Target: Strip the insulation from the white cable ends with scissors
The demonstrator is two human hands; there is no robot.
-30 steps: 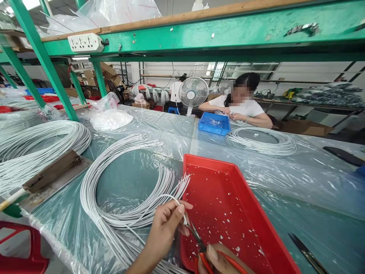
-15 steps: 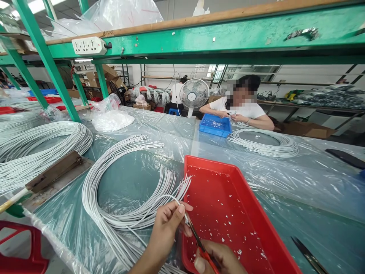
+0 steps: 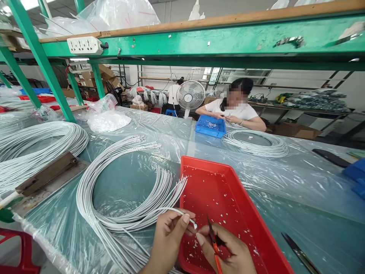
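Observation:
My left hand (image 3: 170, 238) pinches the end of one white cable (image 3: 171, 210) from the large coil of white cables (image 3: 114, 182) lying on the plastic-covered bench. My right hand (image 3: 228, 251) is closed round red-handled scissors (image 3: 213, 239), whose blades point up, and its fingertips touch the cable's stripped tip over the near left corner of the red tray (image 3: 228, 198). The tray is strewn with small white insulation scraps.
A second pair of scissors (image 3: 299, 253) lies at the right. Another cable bundle (image 3: 37, 148) and a metal-and-wood fixture (image 3: 48, 177) lie left. Across the bench a co-worker (image 3: 236, 108) handles cables by a blue tray (image 3: 211, 125) and a coil (image 3: 256, 142). A fan (image 3: 190, 95) stands behind.
The scissors have come off the cable tip and swung upright in my right hand, which moved up to meet the cable end. My left hand keeps its pinch.

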